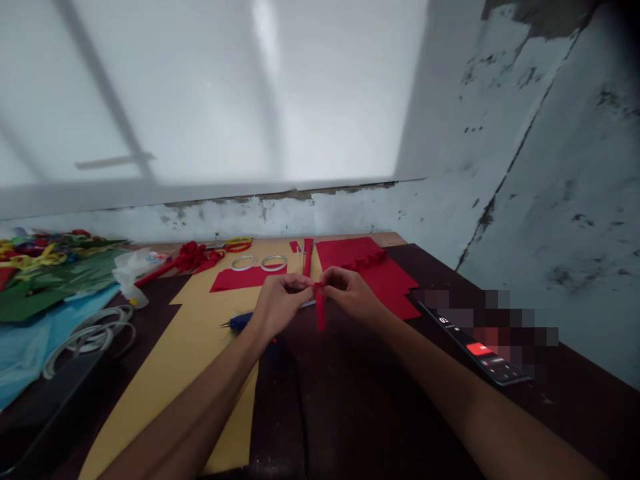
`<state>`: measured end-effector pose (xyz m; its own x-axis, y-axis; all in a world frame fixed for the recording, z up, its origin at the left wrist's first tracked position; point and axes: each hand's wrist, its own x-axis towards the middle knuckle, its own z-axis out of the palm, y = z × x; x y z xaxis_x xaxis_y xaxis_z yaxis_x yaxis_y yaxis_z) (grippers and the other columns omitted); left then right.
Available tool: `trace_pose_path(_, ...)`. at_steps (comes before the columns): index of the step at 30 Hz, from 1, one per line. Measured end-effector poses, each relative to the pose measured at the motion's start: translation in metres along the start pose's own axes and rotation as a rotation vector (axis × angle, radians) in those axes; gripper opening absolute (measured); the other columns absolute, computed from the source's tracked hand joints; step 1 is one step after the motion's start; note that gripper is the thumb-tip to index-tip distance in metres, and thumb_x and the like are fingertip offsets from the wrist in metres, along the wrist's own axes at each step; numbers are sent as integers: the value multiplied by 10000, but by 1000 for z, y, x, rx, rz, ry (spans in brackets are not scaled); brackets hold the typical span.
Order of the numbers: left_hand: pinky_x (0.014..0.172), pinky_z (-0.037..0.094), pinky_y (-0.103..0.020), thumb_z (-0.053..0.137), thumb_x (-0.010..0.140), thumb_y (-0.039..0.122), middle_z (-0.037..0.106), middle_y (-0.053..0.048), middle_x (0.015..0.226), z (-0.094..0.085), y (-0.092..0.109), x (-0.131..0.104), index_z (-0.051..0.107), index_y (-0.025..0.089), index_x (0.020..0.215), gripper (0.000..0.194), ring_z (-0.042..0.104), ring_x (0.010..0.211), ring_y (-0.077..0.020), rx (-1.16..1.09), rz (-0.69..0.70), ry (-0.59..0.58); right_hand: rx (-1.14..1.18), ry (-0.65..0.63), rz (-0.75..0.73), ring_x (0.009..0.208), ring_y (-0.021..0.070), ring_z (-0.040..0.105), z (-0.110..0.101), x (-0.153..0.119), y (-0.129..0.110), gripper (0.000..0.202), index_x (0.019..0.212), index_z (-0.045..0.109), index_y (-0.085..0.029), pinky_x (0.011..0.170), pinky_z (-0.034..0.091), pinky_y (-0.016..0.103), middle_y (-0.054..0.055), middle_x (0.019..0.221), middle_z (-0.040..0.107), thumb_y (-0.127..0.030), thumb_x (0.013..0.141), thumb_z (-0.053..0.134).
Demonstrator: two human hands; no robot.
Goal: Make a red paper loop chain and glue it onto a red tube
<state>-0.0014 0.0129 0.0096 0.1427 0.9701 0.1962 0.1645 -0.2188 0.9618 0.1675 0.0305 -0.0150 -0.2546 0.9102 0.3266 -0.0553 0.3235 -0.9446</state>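
Two hands work close together above the dark bench (345, 413), and a thin red strip (321, 313) is between them. The left hand (283, 300) pinches the top of the strip from one side, and the right hand (353, 293) pinches it from the other. The fingertips are nearly touching, and the rest of the strip hangs down below them. It looks like the step now is folding or gathering the strip at its top, but the fold itself is too small to see well. The next move seems to call for a tight little pinch, so the fold does not slip open, and for slow fingers that keep the hanging part straight and not twisted. A wavy red strip (365, 261) lies on the big red sheet (397, 293) to the right, so the small strip may be meant to get folds like that. A blue tool (241, 323) with a pointy metal tip lies just beside the left hand, on the yellow paper (165, 387). It looks like a glue gun. If the fold needs glue, one hand would have to hold it shut while the other hand reaches for the tool.
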Motion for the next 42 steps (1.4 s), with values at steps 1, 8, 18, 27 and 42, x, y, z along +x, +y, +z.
trace_pose_path(1, 609, 447, -232, 764, 670, 261, 727, -20, 708, 0, 0, 0, 752, 156, 781, 153, 628, 635, -138, 9, 6, 16, 10, -6, 7, 632, 111, 550, 0, 0, 0, 107, 774, 589, -175, 623, 420, 247, -43, 680, 589, -211, 685, 637)
trace_pose_path(8, 589, 444, -243, 800, 644, 323, 718, -21, 668, 1, 1, -1, 751, 157, 761, 209, 624, 612, -148, 0, -16, -41, -34, 9, -8, 634, 114, 548, 0, 1, 0, 82, 758, 592, -176, 617, 410, 246, -35, 684, 596, -226, 698, 618)
trace_pose_path(18, 593, 455, -234, 812, 652, 342, 705, -6, 639, 1, 3, -2, 757, 159, 763, 221, 616, 600, -137, -24, -23, -33, -42, 33, -33, 642, 114, 543, 0, 0, -3, 84, 763, 606, -172, 610, 418, 243, -24, 699, 598, -232, 707, 619)
trace_pose_path(27, 600, 477, -256, 781, 679, 359, 695, -12, 631, 1, 3, -2, 735, 164, 748, 212, 624, 598, -148, -8, -28, -29, -10, 18, -23, 655, 119, 577, -2, 0, -4, 84, 757, 612, -182, 641, 456, 248, -25, 703, 623, -228, 691, 637)
trace_pose_path(42, 578, 440, -237, 779, 661, 265, 679, 0, 604, 0, 1, -1, 716, 162, 697, 126, 598, 569, -129, -78, -44, -17, 14, 17, 34, 623, 115, 565, 3, 0, 0, 77, 752, 600, -180, 611, 438, 244, -28, 680, 617, -202, 679, 606)
